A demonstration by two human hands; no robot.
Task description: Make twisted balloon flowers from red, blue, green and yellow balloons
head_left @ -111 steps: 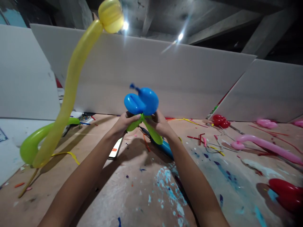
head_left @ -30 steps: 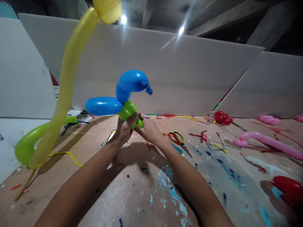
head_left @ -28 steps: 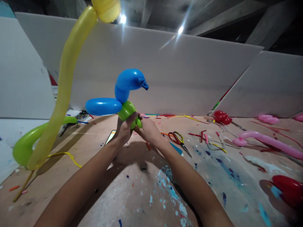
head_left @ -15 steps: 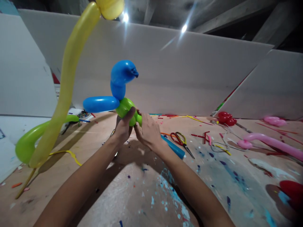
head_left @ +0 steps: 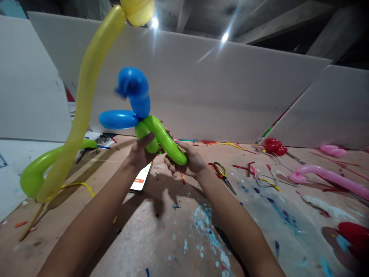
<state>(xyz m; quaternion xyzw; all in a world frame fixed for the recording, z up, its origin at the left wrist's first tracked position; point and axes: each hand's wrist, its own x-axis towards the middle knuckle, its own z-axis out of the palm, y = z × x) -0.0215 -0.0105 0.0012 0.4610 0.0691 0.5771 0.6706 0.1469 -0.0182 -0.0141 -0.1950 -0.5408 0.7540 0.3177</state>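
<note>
While both hands are raised above the table (head_left: pixel 178 246), the left hand (head_left: pixel 140 151) grips the balloon figure (head_left: pixel 138 119) from below. Its fingers (head_left: pixel 144 141) are closed around the short green lobe (head_left: pixel 146 139), and the thumb is hidden behind it. The right hand (head_left: pixel 188 163) is turned palm up, with its fingers (head_left: pixel 173 171) bent loosely, about half open. The long green lobe (head_left: pixel 167 141) lies with its end in this palm, so the hand cradles it and does not squeeze it. Above the green lobes, one blue bubble (head_left: pixel 118 119) points to the left and another blue bubble (head_left: pixel 135 91) stands up and curves over, a little blurred. A phone (head_left: pixel 141 179) lies on the table just below the left hand, and scissors (head_left: pixel 220 173) lie near the right wrist. A long yellow balloon (head_left: pixel 83 104) rises at the left, beside a curved green balloon (head_left: pixel 36 174). Pink balloons (head_left: pixel 325 177) and red balloons (head_left: pixel 273 146) lie well apart at the right.
</note>
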